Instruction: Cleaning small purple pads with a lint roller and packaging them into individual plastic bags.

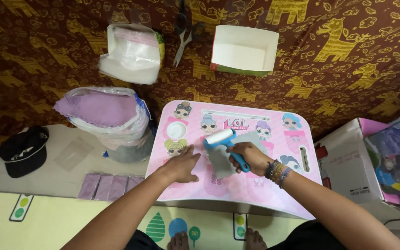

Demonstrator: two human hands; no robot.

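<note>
While the right hand (251, 156) grips the blue handle of a lint roller (225, 143), its white roll sits at the top edge of a grey cloth (223, 159) lying flat in the middle of the pink table (274, 185). The left hand (181, 165) is open, palm down, pressed on the table w/ fingertips just at the cloth's left edge. To roll it well, the person would likely need even pressure & straight strokes, w/ the open hand pinning the cloth so it doesn't bunch or slide. Beside the table, left: a bag of purple cloths (105, 113), a row of folded packs (109, 185), a black cap (24, 150). Farther back: scissors (184, 34) & a white box (244, 48).
</note>
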